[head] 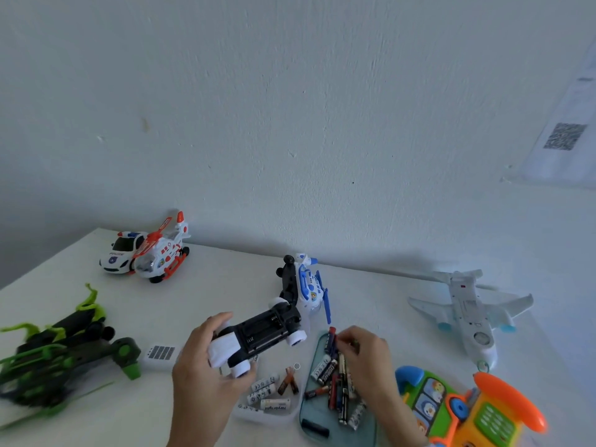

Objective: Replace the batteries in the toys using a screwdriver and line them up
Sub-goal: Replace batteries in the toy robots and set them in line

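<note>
You are at a white, matte table (225, 285) pushed against a pale, rough-plastered wall (290, 108); a sheet with a QR code (564, 136) hangs at the far right.

Your left hand (200, 362) grips an upturned car (258, 337) by its white end: glossy white shell, black underside facing up, its battery bay open and ribbed, white wheels in the air. Your right hand (364, 353) pinches a battery (331, 340) at the top of a clear, bluish, rounded tray (309, 417), which holds a loose heap of dark cylindrical cells. Between your hands, on the table, lie white cells (266, 390), two copper-coloured ones (288, 383) and a small ring-shaped part (297, 366).

Just behind the car, a blue-and-white helicopter (306, 288) lies on its side, black base showing. At the back left stand a police car (121, 253) and, touching it, a red-and-white helicopter (164, 256). A green-and-black spiky toy (64, 350), blurred, sprawls at the left, with a small white slotted cover (160, 354) beside it. A white plane (467, 311) lies belly-up on the right, and a bright orange, green and blue toy phone (471, 411) sits in the near right corner, all smooth moulded plastic.
</note>
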{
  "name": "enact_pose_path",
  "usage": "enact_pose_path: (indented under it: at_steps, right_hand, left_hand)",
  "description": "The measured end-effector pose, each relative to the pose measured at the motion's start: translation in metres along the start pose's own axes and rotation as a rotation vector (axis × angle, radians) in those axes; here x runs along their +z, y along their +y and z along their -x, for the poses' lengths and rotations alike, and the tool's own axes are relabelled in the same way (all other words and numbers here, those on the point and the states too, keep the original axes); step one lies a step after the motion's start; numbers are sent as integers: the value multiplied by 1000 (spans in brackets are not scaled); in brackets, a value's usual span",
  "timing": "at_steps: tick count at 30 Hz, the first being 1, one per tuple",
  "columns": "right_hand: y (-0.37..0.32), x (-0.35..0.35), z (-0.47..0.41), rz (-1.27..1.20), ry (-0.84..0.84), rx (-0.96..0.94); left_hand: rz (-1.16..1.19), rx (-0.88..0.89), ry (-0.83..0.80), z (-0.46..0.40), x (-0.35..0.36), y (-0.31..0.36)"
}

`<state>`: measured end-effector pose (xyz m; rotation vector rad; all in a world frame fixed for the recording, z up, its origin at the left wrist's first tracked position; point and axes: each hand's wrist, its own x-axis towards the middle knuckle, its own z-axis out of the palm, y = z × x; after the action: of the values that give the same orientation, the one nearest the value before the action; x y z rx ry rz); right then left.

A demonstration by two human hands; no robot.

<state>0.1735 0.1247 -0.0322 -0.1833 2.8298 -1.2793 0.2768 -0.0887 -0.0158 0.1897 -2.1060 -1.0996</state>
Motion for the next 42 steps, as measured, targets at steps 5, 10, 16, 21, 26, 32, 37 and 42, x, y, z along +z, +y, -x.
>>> enact_pose_path:
  at_steps: [5, 10, 16, 21, 26, 32, 37, 42]
  right_hand:
    - [16, 5, -24, 341, -130, 13]
    - [19, 11, -26, 327, -105, 18]
    - [-4, -30, 1, -253, 56, -36]
    - [-33, -58, 35, -794, 91, -42]
    - [-62, -69, 59, -967, 36, -90]
    - [-75, -61, 74, -801, 17, -149]
    - [-72, -47, 74, -558, 218, -306]
    - [-72, -37, 66, -373, 322, -579]
  left_hand:
    - [11, 6, -24, 6, 2, 12]
    - [8, 33, -58, 9, 1, 16]
    - [-11, 47, -42, 14, 4, 12]
    - [-6, 81, -38, 15, 10, 21]
    - [19, 158, -48, 17, 21, 39]
    - [26, 211, -135, 20, 32, 55]
    - [6, 208, -153, 19, 36, 61]
    - [-6, 194, -141, 13, 40, 65]
